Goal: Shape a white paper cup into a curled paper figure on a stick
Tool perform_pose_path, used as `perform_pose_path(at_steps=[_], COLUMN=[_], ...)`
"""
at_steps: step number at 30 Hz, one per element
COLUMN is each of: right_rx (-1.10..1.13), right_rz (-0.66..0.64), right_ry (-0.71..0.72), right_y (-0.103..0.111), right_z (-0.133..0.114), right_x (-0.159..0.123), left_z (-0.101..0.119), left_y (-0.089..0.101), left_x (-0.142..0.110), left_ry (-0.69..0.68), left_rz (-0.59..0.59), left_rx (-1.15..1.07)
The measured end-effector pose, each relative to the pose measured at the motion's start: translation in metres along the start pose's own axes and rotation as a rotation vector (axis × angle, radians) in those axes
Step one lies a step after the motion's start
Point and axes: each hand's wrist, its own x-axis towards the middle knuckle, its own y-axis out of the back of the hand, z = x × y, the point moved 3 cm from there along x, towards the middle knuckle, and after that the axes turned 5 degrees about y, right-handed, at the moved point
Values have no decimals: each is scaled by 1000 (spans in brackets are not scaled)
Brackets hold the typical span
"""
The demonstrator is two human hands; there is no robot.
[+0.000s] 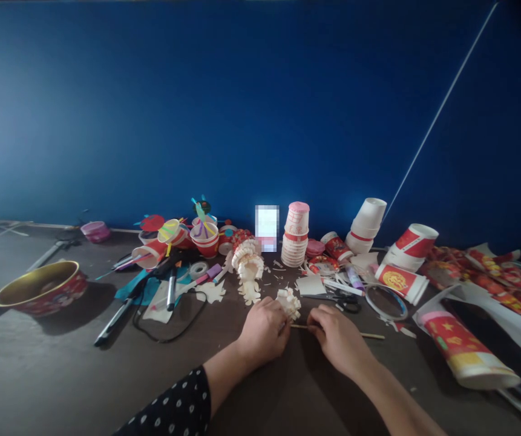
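Note:
My left hand [267, 330] is closed round the lower edge of a white piece of frilly, curled paper [289, 303]. Between the fingers of my right hand [337, 336] is a thin wooden stick [373, 335], lying nearly level. Its left part reaches across to the frilled paper, where my left fingers hide how the two meet. Just beyond my left hand stands a larger object covered in curled white paper strips [247, 266], with a strip of the same curls trailing toward me.
A gold-lined bowl [42, 287] sits at left, near a pen-like tool with a black cable [117, 318]. Stacked paper cups [294, 242] stand behind my hands. A patterned cup [464, 345] lies at right beside a dark phone-like slab [491, 339]. Scissors [348, 303] and paper scraps lie around.

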Motion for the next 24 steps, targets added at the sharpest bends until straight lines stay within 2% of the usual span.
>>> perform_pose_path(at_steps=[14,24], right_rx=[3,-18], right_rz=[-6,-12], right_ry=[-27,-31], right_y=[1,-1], right_z=[0,0], right_x=[2,1], left_z=[-8,1], left_y=[-4,5], left_x=[2,0], left_ry=[47,19], left_rz=[-18,-27], left_rx=[-43,-55])
